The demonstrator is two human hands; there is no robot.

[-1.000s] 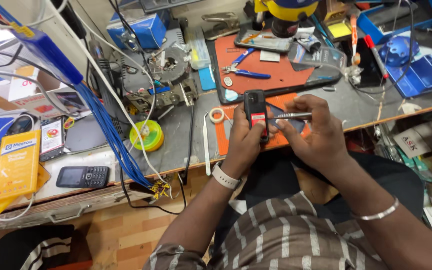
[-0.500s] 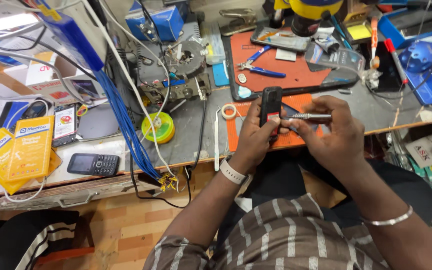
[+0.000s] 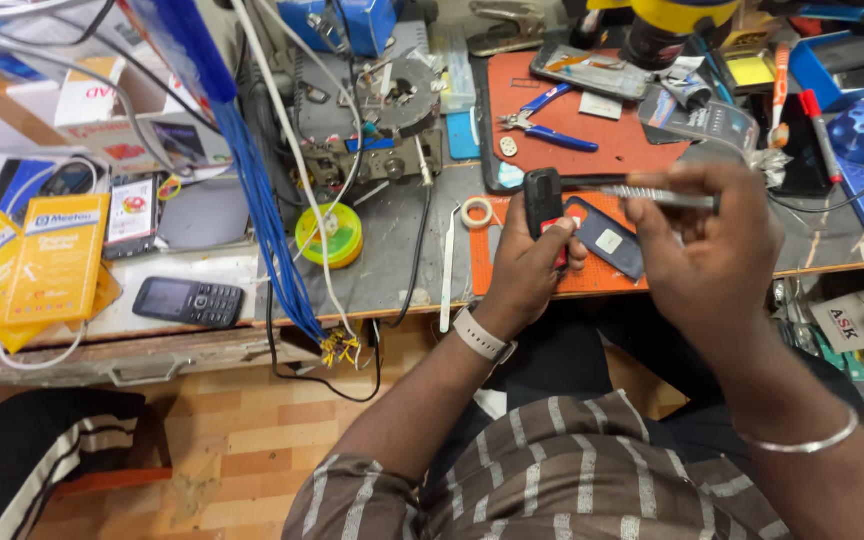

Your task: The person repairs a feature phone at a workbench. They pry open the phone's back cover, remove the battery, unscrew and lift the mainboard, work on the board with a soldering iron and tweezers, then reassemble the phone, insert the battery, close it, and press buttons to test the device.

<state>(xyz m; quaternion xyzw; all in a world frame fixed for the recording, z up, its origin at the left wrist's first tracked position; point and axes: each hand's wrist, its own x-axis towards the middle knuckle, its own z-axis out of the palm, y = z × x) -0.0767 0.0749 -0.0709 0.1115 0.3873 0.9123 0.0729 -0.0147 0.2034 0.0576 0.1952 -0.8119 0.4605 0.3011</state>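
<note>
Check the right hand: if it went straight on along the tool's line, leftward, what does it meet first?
Probably the small black phone held upright in the left hand. The right hand holds a metal screwdriver whose tip points at the phone's top; depth is uncertain.

A phone-repair workshop: a cluttered workbench (image 3: pixel 392 270) carries an orange work mat (image 3: pixel 632 150), blue-handled pliers (image 3: pixel 542 130), tweezers (image 3: pixel 449 270), solder wire roll (image 3: pixel 329 236), loose keypad phone (image 3: pixel 188 301) and packaged accessories (image 3: pixel 57 255).

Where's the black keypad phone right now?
In the head view, the black keypad phone lies on the bench's left side, just right of the yellow packets, far from both hands.
</note>
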